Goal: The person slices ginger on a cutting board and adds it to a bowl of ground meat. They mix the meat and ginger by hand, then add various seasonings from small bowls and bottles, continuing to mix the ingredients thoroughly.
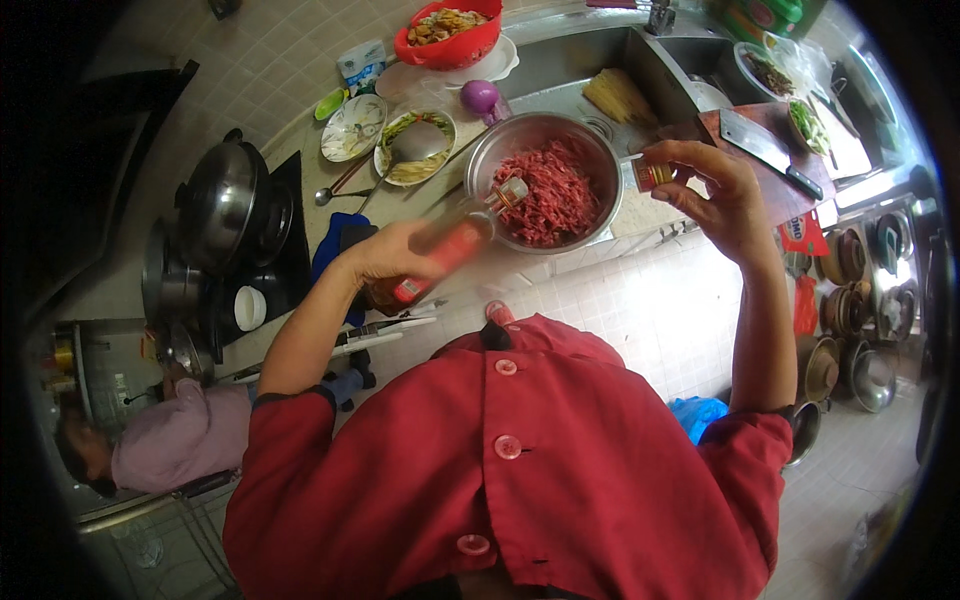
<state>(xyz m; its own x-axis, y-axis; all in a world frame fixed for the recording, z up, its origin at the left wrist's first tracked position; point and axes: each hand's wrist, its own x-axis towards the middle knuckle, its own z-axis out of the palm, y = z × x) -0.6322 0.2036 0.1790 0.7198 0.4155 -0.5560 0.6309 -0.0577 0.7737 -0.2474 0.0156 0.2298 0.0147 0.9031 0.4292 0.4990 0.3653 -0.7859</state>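
Note:
My left hand [390, 251] grips a glass bottle [442, 259] with a red label, blurred by motion. The bottle is tilted, and its neck [506, 193] reaches over the rim of a round metal bowl [480, 154]. Shredded raw meat [551, 191] fills the bottom of that bowl. Whether liquid leaves the bottle's mouth cannot be made out. To the right of the bowl, my right hand [716, 191] holds a red and gold bottle cap [651, 174] between thumb and fingers.
Left of the bowl are a plate of sliced vegetables [416, 165] with a ladle across it and a patterned dish [352, 127]. A cleaver [757, 146] lies on the cutting board [814, 176]. Behind are a sink [570, 67] and a red basket [450, 56]. Another person [184, 435] is at far left.

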